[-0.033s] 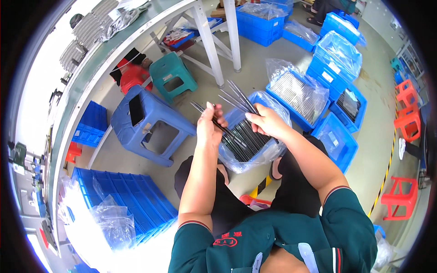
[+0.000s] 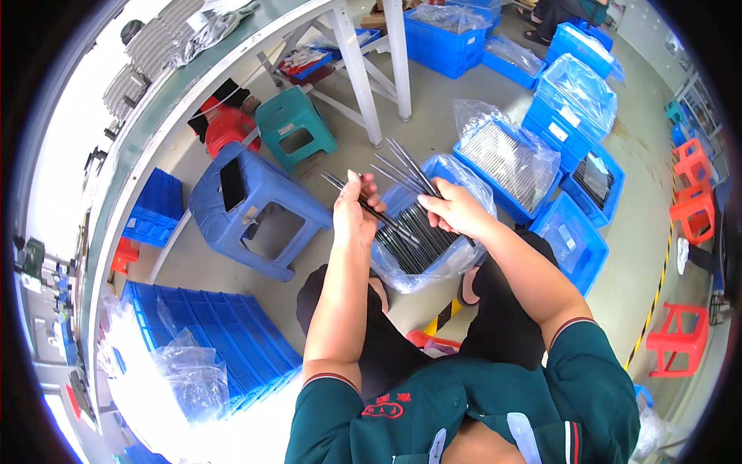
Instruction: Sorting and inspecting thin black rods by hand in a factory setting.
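We see the left hand (image 2: 358,207) curled round dark rods (image 2: 334,181), the right hand (image 2: 452,206) gripping a bundle (image 2: 405,165) fanned toward eleven o'clock, held stretches hidden. Hands and rods partly mask the blue tub (image 2: 467,173) beneath.

On my remote feed, the floor (image 2: 635,224) is grey; a yellow-and-black line (image 2: 656,298) runs along its right side. At left I have a counter (image 2: 166,97) with a green top and white legs (image 2: 354,73). Beside it stand a blue stool (image 2: 267,182) and a green stool (image 2: 287,110). I locate red stools (image 2: 697,342) at far right. A pale wall (image 2: 653,31) closes the upper right. White glare (image 2: 154,402) saturates the lower left.
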The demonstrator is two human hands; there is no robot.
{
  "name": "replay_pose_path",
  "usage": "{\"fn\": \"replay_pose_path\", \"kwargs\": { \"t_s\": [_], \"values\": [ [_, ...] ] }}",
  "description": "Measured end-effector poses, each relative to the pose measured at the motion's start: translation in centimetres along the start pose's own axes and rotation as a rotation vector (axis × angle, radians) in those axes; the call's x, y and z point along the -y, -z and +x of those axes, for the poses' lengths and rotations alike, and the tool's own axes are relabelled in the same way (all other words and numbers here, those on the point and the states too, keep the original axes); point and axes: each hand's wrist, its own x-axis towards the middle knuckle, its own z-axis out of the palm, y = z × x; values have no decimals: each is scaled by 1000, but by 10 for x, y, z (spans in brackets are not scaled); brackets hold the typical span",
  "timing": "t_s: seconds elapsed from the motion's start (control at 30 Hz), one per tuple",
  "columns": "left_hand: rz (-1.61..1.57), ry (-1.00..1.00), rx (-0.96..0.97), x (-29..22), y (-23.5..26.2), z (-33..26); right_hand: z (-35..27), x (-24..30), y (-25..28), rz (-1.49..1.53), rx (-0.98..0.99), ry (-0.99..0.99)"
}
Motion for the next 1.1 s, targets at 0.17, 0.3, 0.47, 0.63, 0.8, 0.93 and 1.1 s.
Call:
{"fn": "replay_pose_path", "kwargs": {
  "t_s": [0.17, 0.3, 0.47, 0.63, 0.8, 0.93, 1.1],
  "values": [
    [-81, -52, 42, 3, -7, 2, -4, 2, -5, -116, -17, 14],
    [-95, -56, 106, 9, -9, 0, -3, 3, -8, -152, -40, 12],
    [-19, -78, 132, 18, -17, -4, -1, 4, -7, -7, -3, -94],
    [72, -158, 117, 17, -27, -8, 3, 1, -6, 379, 161, -180],
    [226, -66, 133, 48, -39, -22, 10, 3, -9, 560, 137, -185],
    [94, -69, 142, 41, -23, -8, 15, 1, -11, 186, -139, -36],
    [246, 213, 203, 34, -20, -14, 22, 2, 13, 405, -113, -17]
  ]
}}
